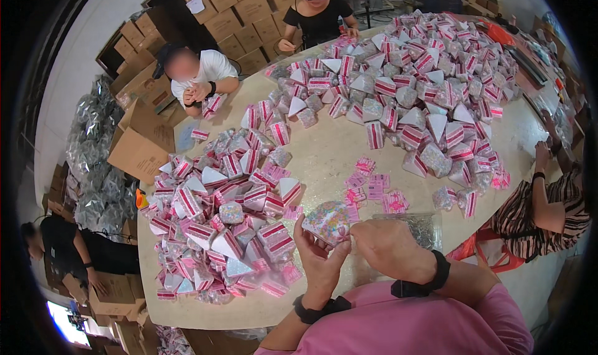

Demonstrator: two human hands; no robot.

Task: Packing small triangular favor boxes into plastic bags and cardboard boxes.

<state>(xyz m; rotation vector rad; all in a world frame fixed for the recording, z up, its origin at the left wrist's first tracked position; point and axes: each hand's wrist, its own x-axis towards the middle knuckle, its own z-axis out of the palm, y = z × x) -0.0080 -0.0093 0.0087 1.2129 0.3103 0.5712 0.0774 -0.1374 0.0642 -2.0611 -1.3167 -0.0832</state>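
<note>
Close in front of me, my left hand (319,269) holds up a wedge-shaped toy cake slice (327,221) with a white top and multicoloured sprinkles, seemingly in a clear bag. Its thumb and fingers grip the slice from below and from the left. My right hand (389,248) is closed in a pinch at the slice's right edge; whatever lies between its fingertips is hidden. Just beyond the hands, small pink printed cards (377,187) lie in loose bunches. A clear shallow tray (430,220) of small shiny pieces sits beyond my right hand, partly covered by it.
Wrapped pink-and-white slices form a heap (230,215) at left and a larger heap (417,93) at the far right of the pale table (330,152). Two people sit across it; another is at right. At left, a person bends over cartons (115,292).
</note>
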